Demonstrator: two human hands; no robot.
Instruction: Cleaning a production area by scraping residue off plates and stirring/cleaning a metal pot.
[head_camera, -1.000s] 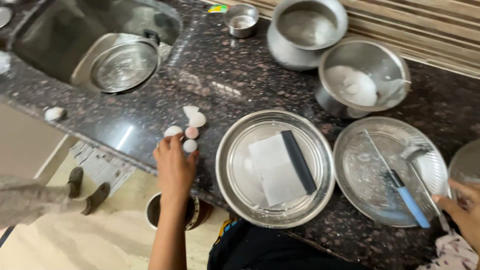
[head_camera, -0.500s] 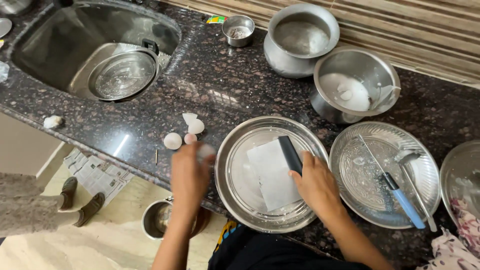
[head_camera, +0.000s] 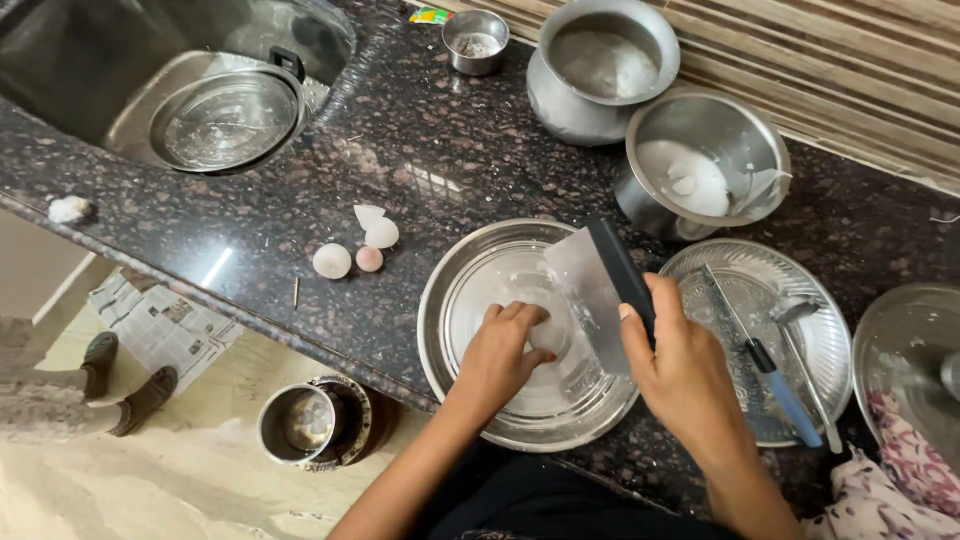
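Observation:
My left hand (head_camera: 505, 350) rests inside a wide steel bowl (head_camera: 450, 300) on the dark granite counter, fingers closed on a small white egg-like piece (head_camera: 546, 335). My right hand (head_camera: 675, 365) grips the black handle of a flat metal scraper (head_camera: 598, 285) and holds its blade tilted over the bowl, next to the left hand. Left of the bowl on the counter lie an egg (head_camera: 332, 261), a smaller pinkish piece (head_camera: 369, 259) and bits of white shell (head_camera: 376, 226).
A steel plate (head_camera: 740, 275) right of the bowl carries a blue-handled knife (head_camera: 775, 385) and a peeler. Behind stand two steel pots (head_camera: 700, 170) (head_camera: 600, 65) and a small cup (head_camera: 476, 40). A sink with a pan (head_camera: 225, 120) is at far left. Another person's feet (head_camera: 125, 380) stand on the floor.
My left hand left the eggs on the counter and moved into the bowl with a white piece. My right hand came in from the right and lifted the scraper up on its edge.

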